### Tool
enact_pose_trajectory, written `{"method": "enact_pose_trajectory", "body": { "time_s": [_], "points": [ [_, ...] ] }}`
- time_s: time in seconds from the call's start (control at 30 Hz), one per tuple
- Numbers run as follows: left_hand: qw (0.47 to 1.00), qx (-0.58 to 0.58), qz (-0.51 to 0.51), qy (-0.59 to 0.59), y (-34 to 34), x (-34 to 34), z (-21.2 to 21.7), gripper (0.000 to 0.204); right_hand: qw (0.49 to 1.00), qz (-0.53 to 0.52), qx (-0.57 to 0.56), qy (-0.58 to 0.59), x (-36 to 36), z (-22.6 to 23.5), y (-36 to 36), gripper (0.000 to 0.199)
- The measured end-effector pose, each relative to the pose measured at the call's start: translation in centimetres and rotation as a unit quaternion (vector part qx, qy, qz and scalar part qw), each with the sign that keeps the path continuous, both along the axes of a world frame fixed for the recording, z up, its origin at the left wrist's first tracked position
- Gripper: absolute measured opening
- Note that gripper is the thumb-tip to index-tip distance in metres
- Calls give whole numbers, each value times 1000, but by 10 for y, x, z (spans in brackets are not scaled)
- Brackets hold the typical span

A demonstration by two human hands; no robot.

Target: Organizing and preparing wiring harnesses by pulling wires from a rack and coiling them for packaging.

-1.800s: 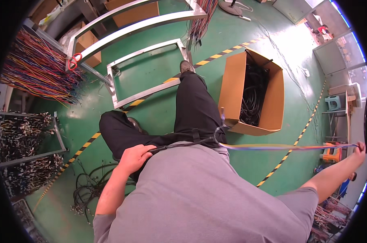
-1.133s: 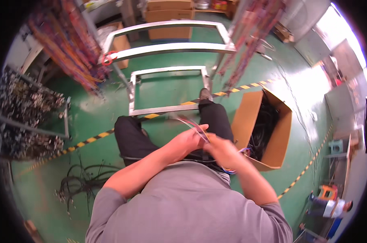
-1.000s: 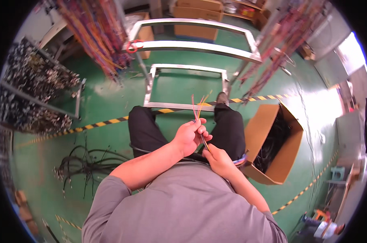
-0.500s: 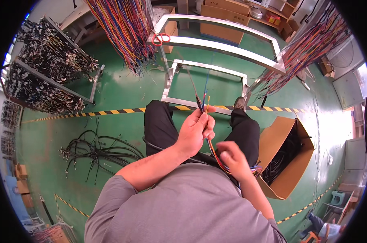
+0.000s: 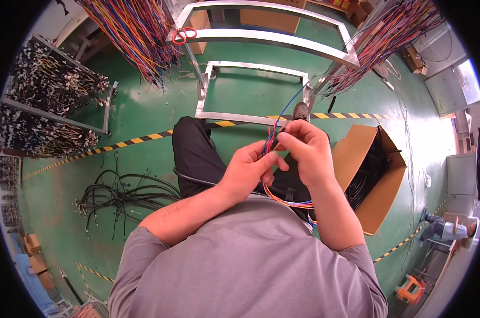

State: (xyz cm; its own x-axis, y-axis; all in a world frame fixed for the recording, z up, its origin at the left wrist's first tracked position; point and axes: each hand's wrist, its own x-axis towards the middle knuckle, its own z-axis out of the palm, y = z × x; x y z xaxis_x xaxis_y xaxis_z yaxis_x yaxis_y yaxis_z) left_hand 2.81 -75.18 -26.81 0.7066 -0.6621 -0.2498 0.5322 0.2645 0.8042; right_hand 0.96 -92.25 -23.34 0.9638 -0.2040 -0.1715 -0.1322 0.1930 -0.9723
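Note:
Over my lap, my left hand [image 5: 255,168] pinches a bundle of thin coloured wires [image 5: 287,202]. Red, blue and other ends stick up past its fingers, and the rest curves down to the right across my waist. Close beside it, my right hand [image 5: 308,151] has thumb and forefinger pressed together at the upper part of the bundle. A dark piece shows at those fingertips, too small to name. One blue wire [image 5: 292,102] runs from there up toward the metal frame. A grey cable [image 5: 189,179] lies across my left thigh.
A metal frame [image 5: 261,36] stands ahead, red-handled scissors [image 5: 184,35] on it. Wire bunches hang left [image 5: 136,40] and right [image 5: 383,45]. An open cardboard box [image 5: 391,185] of black cables is at my right; black cables [image 5: 123,193] lie on the left floor. Another person [image 5: 452,230] is far right.
My right hand has risen from near my waist to the wires beside my left hand, its fingers now pinched. My left hand sits a little lower, and the whole view has shifted.

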Motion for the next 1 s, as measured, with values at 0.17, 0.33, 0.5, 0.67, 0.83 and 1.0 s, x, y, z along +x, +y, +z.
{"method": "enact_pose_trajectory", "body": {
  "time_s": [0.17,0.33,0.5,0.67,0.83,1.0],
  "points": [
    [980,-112,16,163,9,-3,-6,24,982,29,183,17,-13,-16,-10,11],
    [982,-79,-12,173,15,-4,3,21,973,62,221,-28,-28,-24,-8,15],
    [983,-64,-15,174,17,-7,12,18,970,82,220,-65,-39,-29,-6,17],
    [986,-53,-23,159,18,-10,13,13,965,83,234,-87,-44,-25,-1,21],
    [994,-22,-12,103,18,-11,9,12,992,21,96,-82,-49,-22,-2,22],
    [993,-26,-15,114,17,-13,15,16,990,13,126,-65,-51,-22,-4,21]
  ]
}}
